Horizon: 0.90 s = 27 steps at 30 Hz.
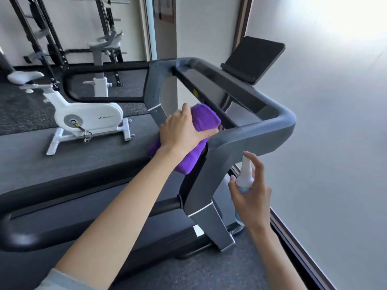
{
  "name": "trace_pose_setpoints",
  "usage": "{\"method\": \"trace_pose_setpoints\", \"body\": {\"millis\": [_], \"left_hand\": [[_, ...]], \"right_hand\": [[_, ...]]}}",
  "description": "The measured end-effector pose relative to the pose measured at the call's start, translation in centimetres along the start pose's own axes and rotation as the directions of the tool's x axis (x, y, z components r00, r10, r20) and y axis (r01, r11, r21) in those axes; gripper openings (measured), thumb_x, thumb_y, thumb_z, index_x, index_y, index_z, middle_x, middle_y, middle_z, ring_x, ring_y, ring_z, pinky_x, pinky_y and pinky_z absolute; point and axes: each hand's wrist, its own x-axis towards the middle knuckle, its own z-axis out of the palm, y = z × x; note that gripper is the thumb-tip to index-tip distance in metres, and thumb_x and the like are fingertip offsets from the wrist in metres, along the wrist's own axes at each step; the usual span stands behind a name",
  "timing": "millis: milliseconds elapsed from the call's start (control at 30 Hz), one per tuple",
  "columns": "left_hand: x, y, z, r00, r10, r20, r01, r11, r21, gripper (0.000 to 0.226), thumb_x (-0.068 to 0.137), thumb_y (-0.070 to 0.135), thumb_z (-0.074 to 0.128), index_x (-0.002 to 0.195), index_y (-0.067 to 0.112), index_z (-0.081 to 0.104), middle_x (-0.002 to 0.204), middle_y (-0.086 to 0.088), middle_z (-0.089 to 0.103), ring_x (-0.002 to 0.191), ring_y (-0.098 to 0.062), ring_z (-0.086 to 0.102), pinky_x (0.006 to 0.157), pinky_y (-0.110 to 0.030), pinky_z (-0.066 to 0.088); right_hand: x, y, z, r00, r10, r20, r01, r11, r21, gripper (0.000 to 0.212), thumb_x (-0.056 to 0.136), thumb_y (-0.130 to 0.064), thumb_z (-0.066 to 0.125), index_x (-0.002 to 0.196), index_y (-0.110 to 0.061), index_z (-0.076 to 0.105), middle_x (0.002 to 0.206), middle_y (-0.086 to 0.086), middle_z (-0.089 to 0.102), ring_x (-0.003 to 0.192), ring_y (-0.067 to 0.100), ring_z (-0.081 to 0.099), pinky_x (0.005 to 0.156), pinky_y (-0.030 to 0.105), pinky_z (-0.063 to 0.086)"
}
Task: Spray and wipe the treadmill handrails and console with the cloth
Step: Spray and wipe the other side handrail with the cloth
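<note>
Cloth on the near corner of the treadmill frame, spray bottle waiting below it.

The left hand [184,130] grips the purple cloth [199,124], pressed where the console [222,91] meets the right handrail [261,130]. The rail's long axis runs away up-left. The right hand [251,189] holds the spray bottle [245,176], fingers [258,164] wrapped around it, just under that corner.

A dark grey gym floor [25,109] is carrying everything here. The treadmill [211,229] is standing on it at the front, a white exercise bike [88,120] is sitting behind, and a black weight rack [48,42] is standing against the far wall.
</note>
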Motion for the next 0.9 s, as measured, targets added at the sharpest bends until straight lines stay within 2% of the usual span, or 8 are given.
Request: {"method": "trace_pose_setpoints", "body": {"millis": [100,167,267,400,500,633,800,900], "left_hand": [[0.1,-0.4,3.2,0.995,0.022,0.092,-0.055,0.928,0.369,0.084,0.074,0.080,0.045,0.123,0.012,0.044,0.118,-0.013,0.060,0.106,-0.035,0.058,0.076,-0.040,0.041],[0.3,-0.3,4.4,0.990,0.072,0.125,-0.124,0.868,0.480,0.080,0.079,0.081,0.033,0.117,0.011,0.046,0.112,-0.012,0.063,0.100,-0.034,0.061,0.068,-0.037,0.034],[1.9,0.0,4.6,0.973,0.059,0.221,-0.150,0.896,0.419,0.076,0.082,0.078,0.029,0.114,0.012,0.047,0.110,-0.012,0.065,0.100,-0.035,0.062,0.070,-0.037,0.033],[4.9,1.4,5.3,0.917,-0.032,0.397,-0.029,0.989,0.147,0.073,0.086,0.075,0.031,0.123,0.014,0.048,0.122,-0.014,0.061,0.112,-0.036,0.055,0.086,-0.039,0.037],[4.9,2.7,5.8,0.922,0.073,0.381,-0.098,0.994,0.048,0.066,0.089,0.071,0.031,0.122,0.017,0.049,0.121,-0.011,0.063,0.109,-0.035,0.057,0.084,-0.038,0.037],[2.1,-0.5,3.5,0.941,0.176,0.288,-0.227,0.961,0.156,0.067,0.085,0.076,0.027,0.113,0.021,0.054,0.112,-0.006,0.066,0.102,-0.034,0.060,0.076,-0.036,0.038],[1.9,-2.9,1.9,0.943,-0.046,0.329,-0.043,0.965,0.259,0.064,0.086,0.074,0.026,0.106,0.026,0.062,0.106,-0.010,0.068,0.103,-0.035,0.059,0.076,-0.035,0.035],[3.9,2.1,5.2,0.965,0.088,0.248,-0.141,0.969,0.204,0.057,0.092,0.065,0.031,0.113,0.019,0.057,0.107,-0.012,0.068,0.101,-0.037,0.060,0.076,-0.036,0.035]], "right_hand": [[1.6,0.8,-0.4,1.000,-0.027,-0.004,0.027,1.000,0.015,0.059,0.082,-0.008,0.067,0.124,-0.041,0.041,0.077,-0.016,0.057,0.058,0.016,0.051,0.056,0.030,0.046],[2.2,1.5,-0.6,0.999,-0.042,-0.008,0.042,0.999,0.030,0.060,0.082,-0.006,0.067,0.124,-0.040,0.041,0.093,-0.024,0.055,0.060,0.016,0.052,0.056,0.029,0.047],[2.6,2.1,-0.7,1.000,-0.028,-0.014,0.029,0.998,0.061,0.060,0.083,-0.006,0.067,0.123,-0.042,0.041,0.093,-0.024,0.055,0.058,0.015,0.051,0.057,0.023,0.044],[3.3,2.2,-0.1,0.999,-0.019,-0.042,0.022,0.998,0.065,0.062,0.082,-0.006,0.068,0.121,-0.046,0.040,0.092,-0.020,0.057,0.061,0.015,0.054,0.059,0.023,0.047],[4.0,1.9,0.5,0.997,0.000,-0.071,0.006,0.997,0.072,0.062,0.082,-0.005,0.067,0.122,-0.044,0.041,0.083,-0.013,0.058,0.065,0.017,0.056,0.062,0.032,0.051],[5.2,1.4,1.0,0.994,-0.040,-0.101,0.048,0.996,0.080,0.061,0.082,-0.003,0.067,0.124,-0.039,0.042,0.086,-0.012,0.055,0.066,0.017,0.052,0.058,0.030,0.049],[5.7,2.2,1.1,0.989,-0.029,-0.145,0.038,0.998,0.058,0.062,0.081,0.000,0.068,0.125,-0.035,0.041,0.095,-0.031,0.055,0.071,0.011,0.056,0.060,0.021,0.047],[5.2,2.5,0.4,0.987,0.024,-0.158,-0.011,0.996,0.083,0.060,0.083,-0.001,0.066,0.123,-0.038,0.042,0.084,-0.021,0.061,0.063,0.006,0.060,0.059,0.018,0.047]]}}
